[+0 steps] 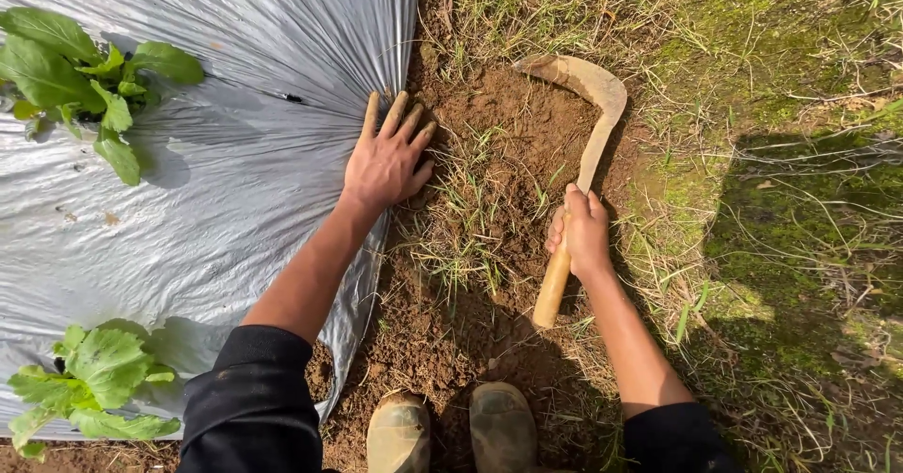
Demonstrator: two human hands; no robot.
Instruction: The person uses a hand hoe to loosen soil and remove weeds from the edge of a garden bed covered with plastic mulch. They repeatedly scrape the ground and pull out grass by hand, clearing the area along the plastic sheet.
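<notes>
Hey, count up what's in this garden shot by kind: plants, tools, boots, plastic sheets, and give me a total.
Leafy green plants: 2, upper plant and lower plant
Sickle: 1, held in the right hand
Muddy boots: 2, left boot and right boot
Silver plastic sheet: 1, left hand at its edge
Total: 6

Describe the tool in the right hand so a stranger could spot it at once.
Start at the silver plastic sheet on the left and cross its edge to the strip of bare brown soil. There the right hand grips a sickle by its pale wooden handle. Its curved, dirt-caked blade hooks left over the soil, the only tool among grass and leafy plants.
</notes>
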